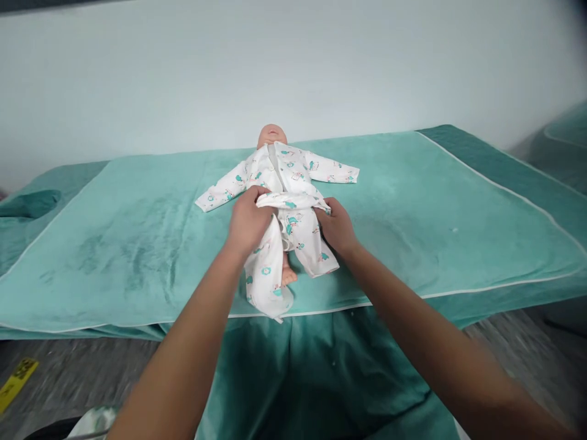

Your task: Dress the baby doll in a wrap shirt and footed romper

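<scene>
Bare forearms (197,330) near rumpled white, teal-printed clothing (293,201)

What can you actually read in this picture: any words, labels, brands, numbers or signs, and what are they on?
Nothing can be read for certain.
Yellow strip by the grey floor, lower left: dark marks, too blurred to read.
White clothing on the doll: small printed pictures, no legible words.
</scene>
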Tool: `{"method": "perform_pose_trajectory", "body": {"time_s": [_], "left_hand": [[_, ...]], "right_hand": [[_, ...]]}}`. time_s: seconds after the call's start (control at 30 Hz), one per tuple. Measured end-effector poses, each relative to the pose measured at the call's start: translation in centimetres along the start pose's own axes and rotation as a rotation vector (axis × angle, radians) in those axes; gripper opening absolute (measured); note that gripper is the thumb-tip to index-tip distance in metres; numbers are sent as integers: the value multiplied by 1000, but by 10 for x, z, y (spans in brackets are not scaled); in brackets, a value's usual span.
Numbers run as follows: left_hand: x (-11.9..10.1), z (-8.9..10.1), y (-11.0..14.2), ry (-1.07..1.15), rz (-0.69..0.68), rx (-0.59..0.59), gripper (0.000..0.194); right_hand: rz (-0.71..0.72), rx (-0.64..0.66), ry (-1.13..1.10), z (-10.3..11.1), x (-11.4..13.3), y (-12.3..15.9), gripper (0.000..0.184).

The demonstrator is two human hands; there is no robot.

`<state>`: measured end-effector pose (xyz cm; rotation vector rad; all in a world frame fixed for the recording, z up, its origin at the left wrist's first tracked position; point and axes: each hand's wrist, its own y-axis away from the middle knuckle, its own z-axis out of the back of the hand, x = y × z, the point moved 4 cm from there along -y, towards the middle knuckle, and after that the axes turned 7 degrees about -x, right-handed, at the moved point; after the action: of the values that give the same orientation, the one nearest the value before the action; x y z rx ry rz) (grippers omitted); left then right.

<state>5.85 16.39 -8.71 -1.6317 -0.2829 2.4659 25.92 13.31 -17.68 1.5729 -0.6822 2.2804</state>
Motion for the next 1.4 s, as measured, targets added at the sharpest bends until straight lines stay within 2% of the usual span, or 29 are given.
{"method": "perform_pose_trajectory", "body": {"time_s": [0.1, 0.2, 0.3, 0.43, 0.5, 0.57, 0.73, 0.8, 0.9, 1.0, 1.1, 1.2, 1.27, 1.33, 1.4], "left_hand": [[3, 10, 14, 273, 218, 269, 12], [1, 20, 23, 461, 301, 382, 18], [3, 23, 23, 489, 309, 327, 21], [11, 20, 18, 493, 312, 144, 24], [12, 19, 17, 446, 275, 79, 23], [9, 18, 17, 351, 207, 46, 21], [-16, 20, 23, 177, 75, 86, 24], [-29, 20, 26, 192, 48, 155, 23], [-41, 24, 30, 197, 23, 234, 24], [-37, 31, 31, 199, 45, 290, 28], [-22, 37, 32, 208, 113, 369, 33], [-10, 36, 33, 190, 132, 424, 33], [-6, 33, 31, 230, 123, 379, 33], [-4, 31, 27, 344, 123, 264, 32], [-1, 29, 22, 483, 133, 135, 30]], "right_hand": [[42, 27, 24, 4, 0, -3, 19], [133, 33, 144, 2, 3, -6, 20], [144, 20, 202, -2, 2, -6, 21], [104, 93, -73, -2, -3, -1, 19], [84, 140, -204, 3, 0, 1, 22], [120, 185, -245, 9, 10, 4, 26], [296, 304, -146, 12, 65, 13, 42], [297, 362, -108, 7, 86, 14, 46], [250, 511, -92, 0, 107, 12, 38], [182, 529, -175, 0, 113, 4, 33], [61, 516, -311, -1, 106, -4, 29], [-10, 568, -357, -8, 100, -5, 28], [-26, 582, -346, -11, 98, -4, 26], [-32, 573, -336, -12, 97, -3, 23], [-16, 619, -319, -12, 98, -2, 20]]}}
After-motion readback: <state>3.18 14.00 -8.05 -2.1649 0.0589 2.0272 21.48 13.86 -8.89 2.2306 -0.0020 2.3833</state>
